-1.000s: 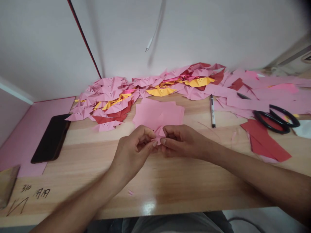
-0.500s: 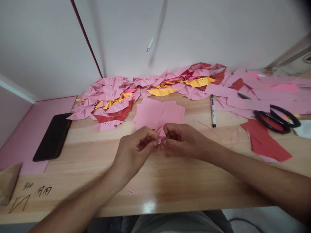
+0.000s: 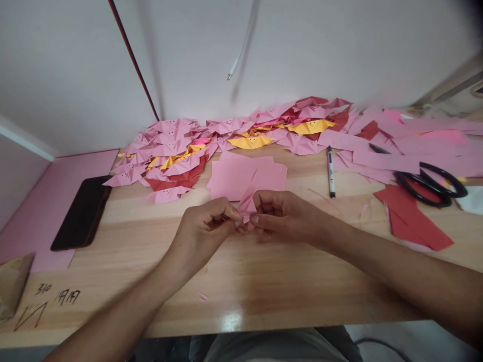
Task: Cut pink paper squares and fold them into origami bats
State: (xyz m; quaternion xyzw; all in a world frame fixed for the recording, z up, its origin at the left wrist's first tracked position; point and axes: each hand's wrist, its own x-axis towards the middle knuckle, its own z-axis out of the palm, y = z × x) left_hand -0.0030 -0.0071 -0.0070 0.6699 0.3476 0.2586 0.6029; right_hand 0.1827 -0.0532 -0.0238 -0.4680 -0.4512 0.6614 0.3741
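1. Two hands hold one folded pink paper [image 3: 247,203] between them, above the wooden table [image 3: 264,281]: the left hand [image 3: 206,226] pinches its left side, the right hand [image 3: 290,216] its right, fingers curled nearly closed.
2. Since half a second ago, the left fingers have shifted slightly; the right hand has barely moved.
3. One stack of pink sheets [image 3: 237,176] lies just beyond, its near edge partly hidden by the hands.
4. Around them: one phone [image 3: 81,213], one pen [image 3: 331,173], one pair of scissors [image 3: 437,189].
5. Many folded pieces [image 3: 173,141] overlap behind, too heaped to count.
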